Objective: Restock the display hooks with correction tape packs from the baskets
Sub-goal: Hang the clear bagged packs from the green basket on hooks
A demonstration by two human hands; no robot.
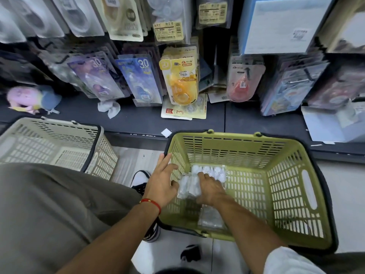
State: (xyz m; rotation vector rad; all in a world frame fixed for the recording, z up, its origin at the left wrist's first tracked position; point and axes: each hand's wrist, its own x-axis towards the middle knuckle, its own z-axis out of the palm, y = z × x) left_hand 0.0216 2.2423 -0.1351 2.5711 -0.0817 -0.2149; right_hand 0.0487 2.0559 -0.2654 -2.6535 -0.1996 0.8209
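Both forearms reach down | right hand (209, 189), left hand (161, 179) fingers grip clear packs (188, 187) | green basket (286, 186)

green basket (286, 149) | both hands on clear packs (189, 186) (blurred) | beige basket (59, 135) left

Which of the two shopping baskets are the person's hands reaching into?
The green basket on the right: both the left hand and right hand are at the clear packs inside it. The beige basket on the left sits untouched.
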